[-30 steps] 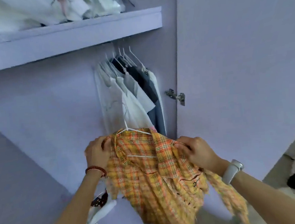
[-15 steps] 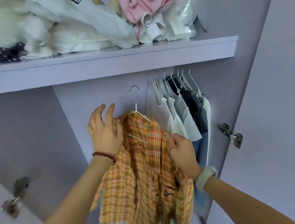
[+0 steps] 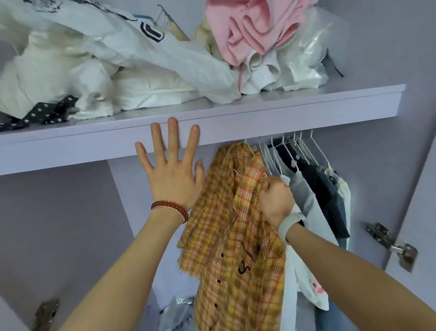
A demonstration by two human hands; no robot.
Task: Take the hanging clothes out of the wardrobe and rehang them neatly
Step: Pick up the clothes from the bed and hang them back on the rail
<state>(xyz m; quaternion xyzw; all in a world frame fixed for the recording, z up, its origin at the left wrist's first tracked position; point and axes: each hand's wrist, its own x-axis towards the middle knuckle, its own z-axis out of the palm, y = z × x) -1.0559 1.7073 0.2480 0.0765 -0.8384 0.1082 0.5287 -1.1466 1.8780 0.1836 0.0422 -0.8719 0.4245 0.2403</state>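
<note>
Risk lies mostly at the hanger hook, hidden behind the shelf (image 3: pixel 286 115) edge: if it only half catches the rail, the plaid shirt (image 3: pixel 233 242) may slip down. The right hand (image 3: pixel 275 200) pinches its collar just beside the hanging clothes (image 3: pixel 315 183). The left hand (image 3: pixel 172 174), fingers spread and empty, could brush it askew.

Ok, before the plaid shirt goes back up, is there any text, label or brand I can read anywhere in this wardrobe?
Nothing reads clearly.
White garment on the lilac shelf, black outlined block print: a letter or numeral, cannot tell which.
Crumpled clear plastic bag at the wardrobe bottom: dark print, too blurred to read.
Orange plaid shirt, dark embroidered mark: a squiggle, not legible.
Hanging dark garment, pale chest print: too small.
</note>
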